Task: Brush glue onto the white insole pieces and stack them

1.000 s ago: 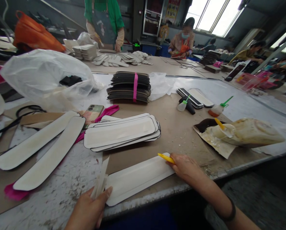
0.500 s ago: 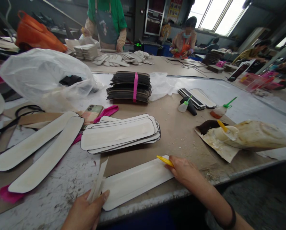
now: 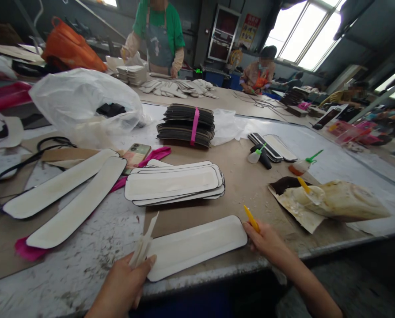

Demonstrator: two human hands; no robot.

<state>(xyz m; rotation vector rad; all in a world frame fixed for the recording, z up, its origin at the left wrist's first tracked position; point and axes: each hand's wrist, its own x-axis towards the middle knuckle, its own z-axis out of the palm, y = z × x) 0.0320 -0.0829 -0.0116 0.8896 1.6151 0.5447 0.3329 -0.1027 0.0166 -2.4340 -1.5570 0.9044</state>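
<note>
My left hand (image 3: 127, 276) is closed on a few thin white strips (image 3: 143, 247) that stick up from it. Its thumb rests on the left end of a long white panel (image 3: 199, 247) with rounded corners, lying flat at the table's near edge. At the panel's right end, my right hand (image 3: 265, 238) grips a yellow plastic spreader (image 3: 252, 219), its tip pointing up and left. Just beyond lies a stack of similar white panels (image 3: 172, 182) with dark edges.
To the right lies a creased, glue-smeared bag (image 3: 350, 201) with a yellow stick (image 3: 303, 184). Behind are two squeeze bottles, a white one (image 3: 254, 155) and an amber one (image 3: 299, 167). A banded dark stack (image 3: 184, 126) stands mid-table. Two panels (image 3: 78, 205) lie left. People work across the table.
My right hand has drawn back to the panel's right end, and the spreader's tip has swung upward off the panel. My left hand keeps its hold. The whole view has shifted slightly.
</note>
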